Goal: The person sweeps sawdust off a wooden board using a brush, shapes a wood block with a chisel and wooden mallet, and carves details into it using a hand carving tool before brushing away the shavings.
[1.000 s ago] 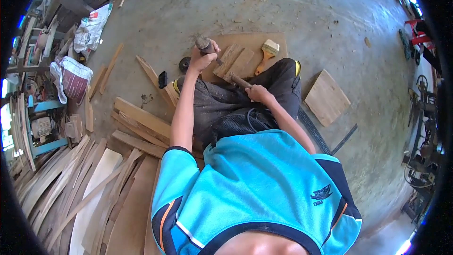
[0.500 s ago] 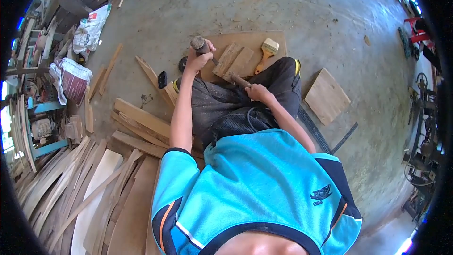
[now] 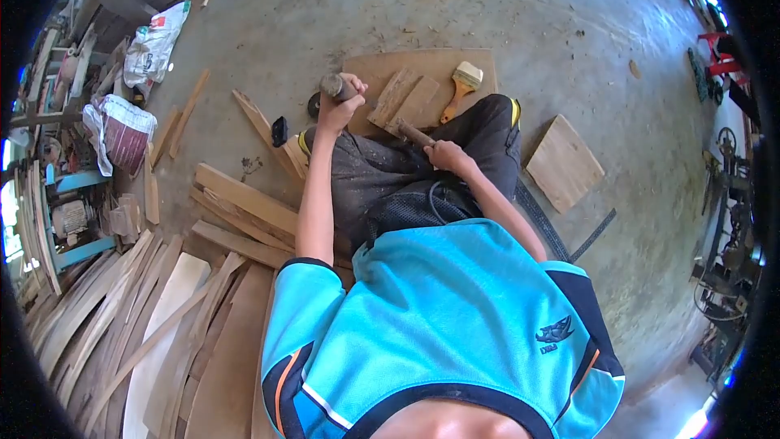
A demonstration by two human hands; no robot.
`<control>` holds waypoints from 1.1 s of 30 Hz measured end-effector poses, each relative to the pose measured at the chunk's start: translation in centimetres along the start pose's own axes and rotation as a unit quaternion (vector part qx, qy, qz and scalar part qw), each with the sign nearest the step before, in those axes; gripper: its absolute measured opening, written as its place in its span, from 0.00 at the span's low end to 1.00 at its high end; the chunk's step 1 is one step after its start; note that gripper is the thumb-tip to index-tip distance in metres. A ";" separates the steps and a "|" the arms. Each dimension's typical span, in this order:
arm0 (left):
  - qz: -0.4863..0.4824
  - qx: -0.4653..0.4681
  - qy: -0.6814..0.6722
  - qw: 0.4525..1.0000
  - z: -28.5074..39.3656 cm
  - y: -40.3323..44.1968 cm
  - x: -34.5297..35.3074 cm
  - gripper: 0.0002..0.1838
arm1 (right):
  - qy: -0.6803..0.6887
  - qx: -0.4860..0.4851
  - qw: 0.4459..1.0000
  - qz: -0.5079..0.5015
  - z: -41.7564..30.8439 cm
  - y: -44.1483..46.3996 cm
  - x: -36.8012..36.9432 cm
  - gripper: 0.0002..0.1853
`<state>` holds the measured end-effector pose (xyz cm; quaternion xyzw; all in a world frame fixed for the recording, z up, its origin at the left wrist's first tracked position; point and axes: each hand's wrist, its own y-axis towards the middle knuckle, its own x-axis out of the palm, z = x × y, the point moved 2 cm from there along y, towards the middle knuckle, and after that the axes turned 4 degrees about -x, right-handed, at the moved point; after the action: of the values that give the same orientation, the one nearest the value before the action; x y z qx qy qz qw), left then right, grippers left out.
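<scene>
My left hand (image 3: 340, 106) is closed around a thick, round wooden tool handle (image 3: 335, 86), whose blunt end points up toward me. Whatever is on its other end is hidden by my fingers. In my right hand (image 3: 446, 155) is a brown wooden rod-like tool (image 3: 416, 133), gripped near its lower end. Its far end lies at the lower edge of two rough wood pieces (image 3: 412, 102); I cannot tell whether it touches them. These pieces sit side by side on a flat brown board (image 3: 464, 55) in front of my crossed legs. A wide paintbrush (image 3: 463, 88) rests on the board's right side.
A square wooden piece (image 3: 565, 164) lies right of my knee, near a dark metal square (image 3: 595, 236). Long planks (image 3: 248, 202) and a small black object (image 3: 279, 132) are at my left. Sacks (image 3: 120, 132) stand farther left, machinery (image 3: 729, 219) along the right.
My left hand and its tool have shifted a little left, away from the wood pieces. The right hand has barely moved.
</scene>
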<state>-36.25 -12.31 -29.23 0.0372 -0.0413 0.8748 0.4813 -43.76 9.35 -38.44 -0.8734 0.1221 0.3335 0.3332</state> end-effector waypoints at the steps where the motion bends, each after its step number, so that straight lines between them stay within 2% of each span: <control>1: -0.023 0.001 -0.005 1.000 -0.3 -0.3 -0.3 0.12 | -0.003 -0.005 1.000 -0.001 -0.1 -0.1 -0.1 0.24; 9: -0.088 -0.014 0.012 0.996 0.8 1.3 -0.7 0.11 | -0.014 -0.003 1.000 0.011 0.5 0.6 0.9 0.24; 11: -0.108 -0.043 0.048 0.992 1.0 1.9 -0.4 0.10 | -0.019 0.000 1.000 0.011 0.6 0.7 0.8 0.24; 17: -0.096 -0.022 0.045 0.994 0.9 2.9 0.2 0.07 | 0.012 -0.023 0.999 0.035 -0.8 0.0 -2.6 0.23; 19: -0.072 -0.028 0.052 0.996 1.6 2.8 0.5 0.07 | 0.055 -0.113 0.981 0.145 -4.6 -1.9 -7.5 0.18; 21: -0.051 -0.038 0.057 0.996 1.5 2.5 0.4 0.06 | 0.110 -0.188 0.941 0.257 -8.9 -3.6 -12.2 0.18; 25: -0.079 -0.022 0.034 0.996 0.7 3.0 0.1 0.05 | 0.117 -0.301 0.893 0.313 -17.4 -9.5 -20.8 0.16; 26: -0.080 -0.013 0.037 0.996 0.5 3.0 0.1 0.05 | 0.115 -0.302 0.893 0.313 -19.1 -10.7 -21.9 0.16; 28: -0.071 -0.017 0.068 0.995 2.0 2.5 0.3 0.05 | 0.173 -0.368 0.844 0.349 -21.3 -12.5 -23.2 0.16; 30: -0.061 -0.022 0.098 0.993 3.9 1.8 0.8 0.05 | 0.152 -0.354 0.856 0.344 -20.7 -11.2 -21.7 0.16; 31: -0.032 -0.056 0.122 0.990 4.7 1.4 1.1 0.05 | 0.133 -0.339 0.867 0.341 -20.1 -9.9 -20.4 0.15; 32: -0.003 -0.089 0.145 0.985 5.0 1.2 1.3 0.04 | 0.059 -0.301 0.903 0.302 -18.7 -7.9 -18.8 0.16; 33: -0.001 -0.087 0.145 0.986 4.8 1.3 1.3 0.04 | 0.059 -0.303 0.902 0.301 -17.5 -7.1 -18.2 0.16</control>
<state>-37.94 -12.39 -24.39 -0.1325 -0.0472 0.8635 0.4844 -45.55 2.91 -13.09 -0.8718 0.2918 0.3868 -0.0721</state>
